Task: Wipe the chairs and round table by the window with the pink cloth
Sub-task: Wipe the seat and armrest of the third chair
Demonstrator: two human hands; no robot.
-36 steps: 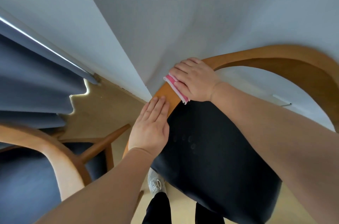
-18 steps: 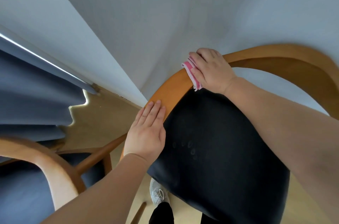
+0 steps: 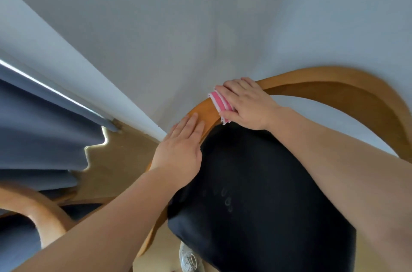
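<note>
Pressing down on the folded pink cloth (image 3: 219,100), the right hand (image 3: 247,104) holds it against the curved wooden back rail (image 3: 334,84) of the chair (image 3: 207,113). Its fingers (image 3: 234,85) bend over the cloth and the far edge of the rail, and the thumb lies along the near edge, so the cloth is gripped between hand and wood. Only a pink and white striped strip of the cloth shows, sticking out to the left of the knuckles.

Just to the left and nearer, the left hand (image 3: 180,151) lies flat on the same rail. Its fingers (image 3: 189,124) are straight and close together, pointing up along the wood towards the cloth, holding nothing. A short stretch of bare rail separates the two hands.

Below the rail sits the chair's black seat (image 3: 256,193), shiny, with a few faint marks near its middle. The right forearm crosses over its right side.

At the near left a second chair (image 3: 38,211) shows a curved wooden arm. A blue-grey curtain (image 3: 33,133) hangs in folds at the left, beside a white wall (image 3: 200,15). Tan floor (image 3: 120,156) lies between them, and a light shoe (image 3: 189,258) shows at the bottom edge.
</note>
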